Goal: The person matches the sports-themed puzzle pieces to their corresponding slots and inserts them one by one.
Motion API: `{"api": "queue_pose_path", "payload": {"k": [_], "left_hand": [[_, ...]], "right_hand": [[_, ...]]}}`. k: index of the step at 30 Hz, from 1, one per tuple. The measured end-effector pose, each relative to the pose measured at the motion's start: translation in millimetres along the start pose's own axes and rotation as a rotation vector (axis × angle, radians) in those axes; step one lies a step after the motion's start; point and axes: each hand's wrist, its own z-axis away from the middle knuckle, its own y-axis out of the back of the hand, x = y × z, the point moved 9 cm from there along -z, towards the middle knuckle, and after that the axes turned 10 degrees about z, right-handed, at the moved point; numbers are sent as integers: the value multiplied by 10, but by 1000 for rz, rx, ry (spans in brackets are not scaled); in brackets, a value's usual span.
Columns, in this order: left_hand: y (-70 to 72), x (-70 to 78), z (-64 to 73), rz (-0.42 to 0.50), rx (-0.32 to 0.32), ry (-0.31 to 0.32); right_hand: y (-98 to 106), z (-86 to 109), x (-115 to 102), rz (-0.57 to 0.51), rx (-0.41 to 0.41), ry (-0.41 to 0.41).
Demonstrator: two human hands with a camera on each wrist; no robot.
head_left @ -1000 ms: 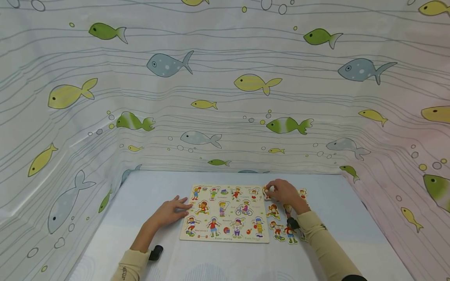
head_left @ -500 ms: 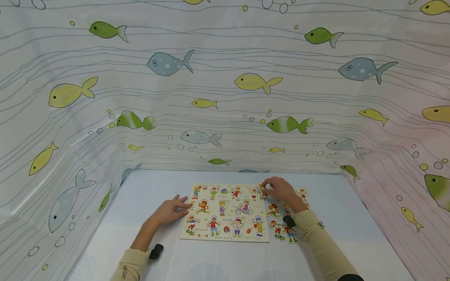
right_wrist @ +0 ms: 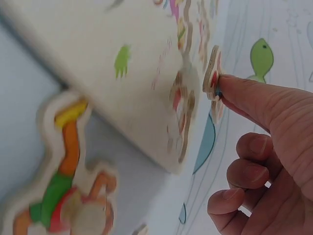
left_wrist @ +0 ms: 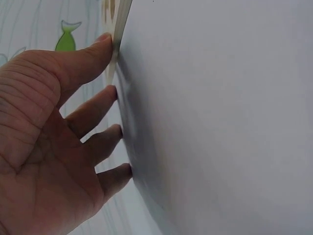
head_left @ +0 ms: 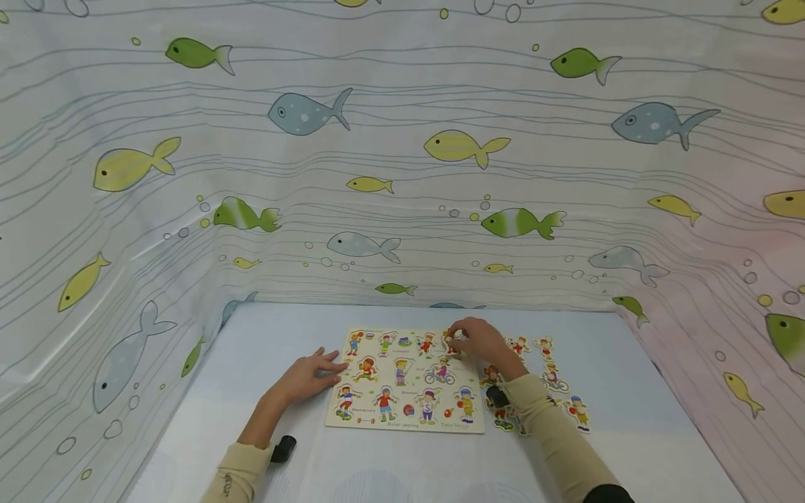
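A wooden puzzle board printed with sports figures lies on the table. My left hand rests at its left edge, fingers extended; in the left wrist view the thumb touches the board's edge while the other fingertips meet the white tabletop. Over the board's top right corner, my right hand pinches a small flat wooden puzzle piece by its edges. Its picture is mostly hidden by the fingers. In the right wrist view the piece is above the board, near an outlined figure.
Several loose puzzle pieces lie right of the board, among them one in yellow and blue and a cyclist. My right forearm and its black wrist camera cover some. Fish-patterned sheeting stands behind the table.
My right hand has carried the puzzle piece leftward, from beside the board's right edge to over its top right corner. My left hand has stayed at the left edge.
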Motion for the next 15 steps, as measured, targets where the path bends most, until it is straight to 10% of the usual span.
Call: {"api": "queue_pose_path", "payload": {"k": [15], "left_hand": [[4, 0, -11, -14, 9, 30]], "right_hand": [[-163, -190, -404, -15, 8, 59]]}}
